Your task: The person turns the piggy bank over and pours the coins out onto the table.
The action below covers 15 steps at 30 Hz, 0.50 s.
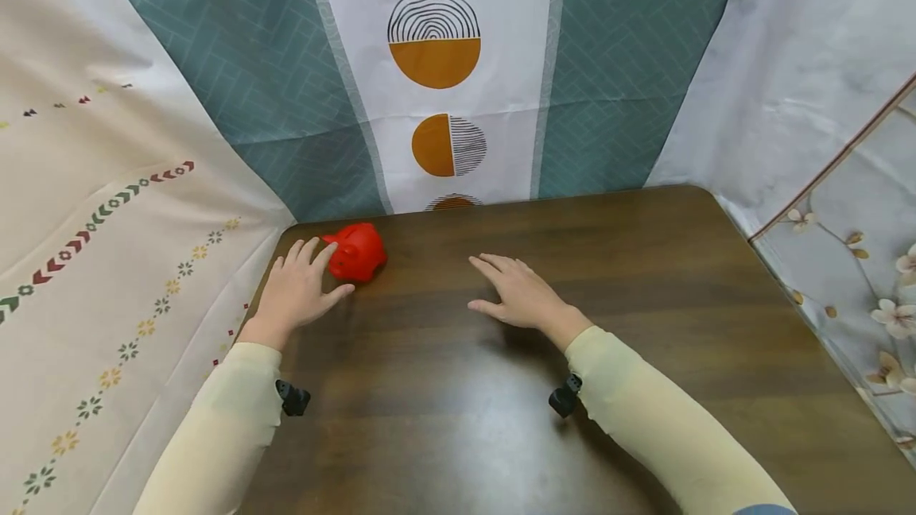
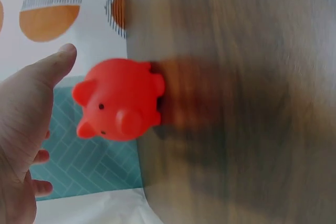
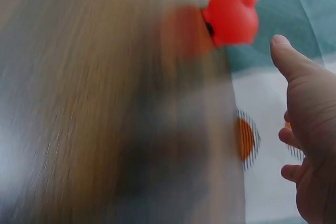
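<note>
A red toy pig [image 1: 358, 253] stands on the brown wooden table [image 1: 444, 372] near its far left corner. In the left wrist view the pig [image 2: 119, 100] shows its snout, ears and black eyes. My left hand [image 1: 296, 286] is held over the table just left of the pig, fingers spread and thumb out, holding nothing. Farther to the right, my right hand [image 1: 518, 292] hovers above the table with its fingers extended toward the pig and nothing in it. The right wrist view has the pig [image 3: 233, 17] beyond the right thumb.
A teal and white cloth [image 1: 458, 102] with orange half circles hangs behind the table's far edge. Patterned cream cloth [image 1: 143, 261] lines the left side, and white floral cloth [image 1: 859, 284] the right. Small black cameras [image 1: 293, 398] are on both wrists.
</note>
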Each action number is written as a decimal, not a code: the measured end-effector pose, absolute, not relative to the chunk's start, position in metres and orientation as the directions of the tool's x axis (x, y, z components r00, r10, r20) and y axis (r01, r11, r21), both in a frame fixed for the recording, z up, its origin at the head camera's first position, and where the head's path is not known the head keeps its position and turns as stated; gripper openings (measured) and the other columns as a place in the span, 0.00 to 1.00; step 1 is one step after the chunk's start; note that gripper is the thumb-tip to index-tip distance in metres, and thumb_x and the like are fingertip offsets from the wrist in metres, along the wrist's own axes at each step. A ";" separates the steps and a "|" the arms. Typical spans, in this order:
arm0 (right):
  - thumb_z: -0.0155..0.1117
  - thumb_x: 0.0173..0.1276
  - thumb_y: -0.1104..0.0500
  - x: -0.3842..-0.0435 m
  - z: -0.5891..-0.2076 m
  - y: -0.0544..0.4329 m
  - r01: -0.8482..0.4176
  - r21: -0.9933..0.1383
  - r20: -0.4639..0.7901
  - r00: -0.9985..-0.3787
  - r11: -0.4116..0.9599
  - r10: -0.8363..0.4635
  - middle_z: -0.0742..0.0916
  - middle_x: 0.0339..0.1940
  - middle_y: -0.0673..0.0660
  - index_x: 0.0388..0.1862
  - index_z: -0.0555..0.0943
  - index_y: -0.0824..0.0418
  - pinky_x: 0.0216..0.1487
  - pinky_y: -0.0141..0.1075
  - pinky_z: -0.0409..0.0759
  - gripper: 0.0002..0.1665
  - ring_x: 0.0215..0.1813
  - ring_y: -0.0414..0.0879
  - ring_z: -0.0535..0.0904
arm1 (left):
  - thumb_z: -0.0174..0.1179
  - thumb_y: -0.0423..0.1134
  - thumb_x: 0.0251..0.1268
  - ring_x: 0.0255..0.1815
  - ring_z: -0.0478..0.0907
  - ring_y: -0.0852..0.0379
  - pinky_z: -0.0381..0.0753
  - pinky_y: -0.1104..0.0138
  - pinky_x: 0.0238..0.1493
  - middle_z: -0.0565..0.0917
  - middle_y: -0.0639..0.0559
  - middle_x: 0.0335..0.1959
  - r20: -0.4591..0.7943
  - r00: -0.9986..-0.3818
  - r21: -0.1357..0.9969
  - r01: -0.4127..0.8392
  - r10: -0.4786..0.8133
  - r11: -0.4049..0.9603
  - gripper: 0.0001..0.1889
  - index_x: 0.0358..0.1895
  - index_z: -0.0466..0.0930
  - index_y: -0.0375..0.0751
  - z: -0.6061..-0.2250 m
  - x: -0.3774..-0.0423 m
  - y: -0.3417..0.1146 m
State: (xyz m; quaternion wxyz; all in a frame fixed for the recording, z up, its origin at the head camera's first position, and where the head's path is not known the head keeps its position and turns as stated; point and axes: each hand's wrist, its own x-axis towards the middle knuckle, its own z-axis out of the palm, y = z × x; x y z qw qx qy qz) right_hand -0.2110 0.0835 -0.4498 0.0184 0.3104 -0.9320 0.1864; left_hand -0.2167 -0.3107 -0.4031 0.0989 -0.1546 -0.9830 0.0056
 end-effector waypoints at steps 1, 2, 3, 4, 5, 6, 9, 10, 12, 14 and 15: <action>0.52 0.65 0.30 -0.212 -0.449 0.076 -0.597 -0.331 0.153 -0.798 0.731 -0.583 0.64 0.74 0.55 0.77 0.55 0.50 0.71 0.56 0.56 0.48 0.74 0.51 0.59 | 0.61 0.64 0.56 0.68 0.56 0.31 0.59 0.33 0.60 0.63 0.33 0.68 0.187 -0.932 -0.039 0.309 0.310 0.950 0.43 0.70 0.64 0.40 -0.403 -0.219 -0.312; 0.52 0.66 0.30 -0.213 -0.449 0.069 -0.607 -0.327 0.154 -0.790 0.724 -0.593 0.65 0.74 0.55 0.77 0.56 0.51 0.71 0.55 0.57 0.48 0.73 0.51 0.60 | 0.61 0.64 0.56 0.68 0.56 0.32 0.59 0.33 0.60 0.63 0.33 0.68 0.180 -0.932 -0.036 0.312 0.313 0.949 0.43 0.70 0.64 0.40 -0.402 -0.222 -0.314; 0.53 0.66 0.30 -0.214 -0.448 0.061 -0.619 -0.323 0.154 -0.781 0.716 -0.606 0.65 0.74 0.55 0.77 0.56 0.51 0.71 0.54 0.57 0.48 0.73 0.51 0.60 | 0.61 0.63 0.56 0.68 0.56 0.32 0.59 0.33 0.60 0.62 0.33 0.68 0.171 -0.933 -0.037 0.315 0.316 0.948 0.43 0.70 0.64 0.40 -0.401 -0.224 -0.316; 0.53 0.66 0.30 -0.215 -0.446 0.054 -0.630 -0.316 0.152 -0.772 0.709 -0.618 0.66 0.74 0.55 0.77 0.56 0.51 0.71 0.53 0.57 0.47 0.73 0.51 0.61 | 0.62 0.63 0.56 0.68 0.56 0.32 0.59 0.33 0.60 0.62 0.33 0.68 0.162 -0.934 -0.036 0.317 0.318 0.948 0.43 0.70 0.64 0.39 -0.400 -0.226 -0.317; 0.53 0.66 0.31 -0.217 -0.445 0.046 -0.643 -0.310 0.152 -0.760 0.700 -0.632 0.66 0.73 0.55 0.77 0.57 0.51 0.71 0.52 0.58 0.47 0.73 0.50 0.61 | 0.62 0.62 0.56 0.68 0.56 0.33 0.59 0.33 0.60 0.62 0.32 0.68 0.152 -0.935 -0.038 0.317 0.319 0.948 0.43 0.70 0.63 0.39 -0.399 -0.228 -0.319; 0.53 0.66 0.31 -0.219 -0.444 0.038 -0.657 -0.300 0.150 -0.749 0.692 -0.645 0.67 0.73 0.55 0.77 0.57 0.51 0.71 0.51 0.58 0.47 0.72 0.50 0.61 | 0.62 0.62 0.56 0.68 0.56 0.33 0.60 0.34 0.61 0.63 0.32 0.68 0.144 -0.937 -0.039 0.316 0.318 0.948 0.43 0.70 0.63 0.39 -0.397 -0.230 -0.320; 0.52 0.67 0.31 -0.226 -0.440 0.015 -0.690 -0.268 0.139 -0.718 0.672 -0.682 0.68 0.73 0.55 0.77 0.57 0.51 0.72 0.47 0.59 0.46 0.72 0.49 0.62 | 0.63 0.61 0.56 0.68 0.56 0.34 0.60 0.35 0.62 0.62 0.32 0.68 0.111 -0.943 -0.032 0.313 0.315 0.949 0.44 0.71 0.62 0.39 -0.394 -0.236 -0.323; 0.52 0.67 0.31 -0.229 -0.439 0.008 -0.700 -0.255 0.134 -0.709 0.667 -0.692 0.68 0.72 0.54 0.77 0.57 0.51 0.72 0.45 0.59 0.45 0.72 0.48 0.62 | 0.63 0.61 0.56 0.68 0.56 0.34 0.60 0.36 0.62 0.62 0.32 0.69 0.100 -0.944 -0.028 0.313 0.315 0.949 0.44 0.71 0.62 0.39 -0.393 -0.238 -0.324; 0.52 0.67 0.32 -0.233 -0.436 -0.007 -0.712 -0.228 0.121 -0.697 0.664 -0.707 0.68 0.72 0.54 0.76 0.58 0.51 0.72 0.44 0.59 0.45 0.71 0.48 0.63 | 0.63 0.61 0.56 0.68 0.56 0.34 0.60 0.37 0.63 0.62 0.32 0.69 0.079 -0.946 -0.014 0.314 0.314 0.949 0.44 0.71 0.62 0.39 -0.393 -0.241 -0.326; 0.51 0.68 0.32 -0.237 -0.434 -0.021 -0.724 -0.200 0.111 -0.686 0.660 -0.719 0.69 0.71 0.53 0.76 0.58 0.50 0.71 0.43 0.59 0.44 0.71 0.47 0.63 | 0.63 0.61 0.56 0.68 0.57 0.33 0.61 0.38 0.63 0.62 0.32 0.68 0.066 -0.946 -0.002 0.318 0.318 0.948 0.44 0.71 0.62 0.38 -0.394 -0.244 -0.328; 0.51 0.68 0.32 -0.239 -0.433 -0.029 -0.731 -0.193 0.107 -0.679 0.655 -0.726 0.70 0.71 0.53 0.76 0.58 0.50 0.71 0.43 0.60 0.44 0.71 0.47 0.64 | 0.63 0.61 0.56 0.68 0.57 0.33 0.61 0.37 0.62 0.62 0.31 0.68 0.058 -0.947 0.004 0.318 0.317 0.948 0.44 0.71 0.62 0.38 -0.395 -0.244 -0.329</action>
